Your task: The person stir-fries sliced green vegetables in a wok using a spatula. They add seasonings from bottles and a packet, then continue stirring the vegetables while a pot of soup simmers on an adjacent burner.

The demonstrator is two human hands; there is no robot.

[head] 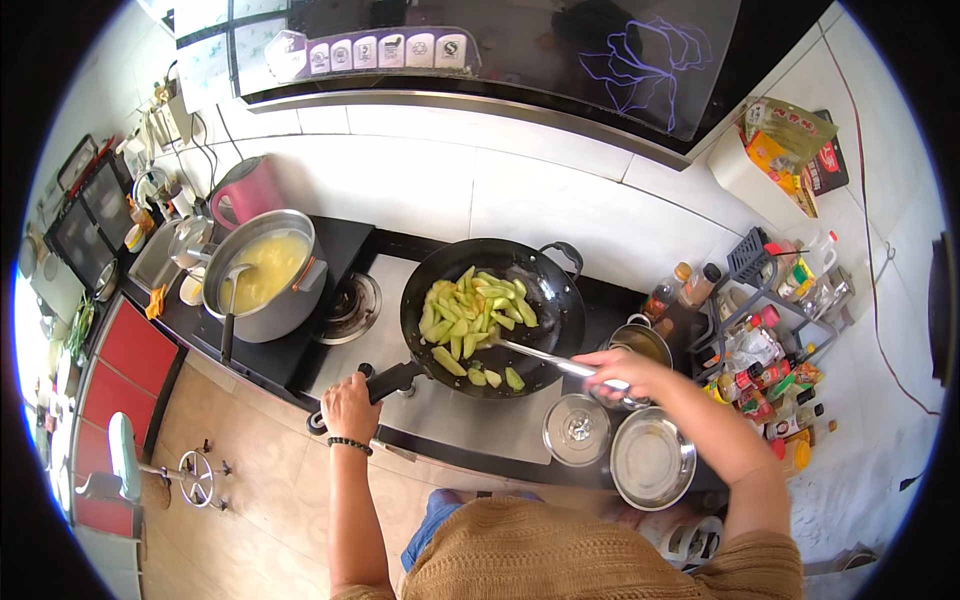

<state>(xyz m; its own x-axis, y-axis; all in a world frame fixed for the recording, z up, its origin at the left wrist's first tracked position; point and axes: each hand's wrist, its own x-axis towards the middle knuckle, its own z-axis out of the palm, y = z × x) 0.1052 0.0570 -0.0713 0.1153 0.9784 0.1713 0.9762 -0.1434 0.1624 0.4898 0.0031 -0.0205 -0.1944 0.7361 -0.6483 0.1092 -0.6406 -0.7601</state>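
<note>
A black wok (551, 315) sits on the stainless steel gas stove (480, 427), with sliced pale green vegetable pieces (469, 311) heaped at its left and a few loose near the front. My left hand (351, 405) is closed around the wok's long black handle (394, 381). In my right hand (622, 371) is the metal handle of a spatula (544, 355). Its head reaches in among the vegetable pieces and is partly hidden by them.
Left of the stove stands a large grey pot (281, 322) of yellowish liquid with a ladle (234, 289). A steel lid (576, 430) and steel plate (652, 457) lie front right. Beyond them are a small pot (641, 341) and a condiment rack (765, 322). The range hood (510, 60) overhangs.
</note>
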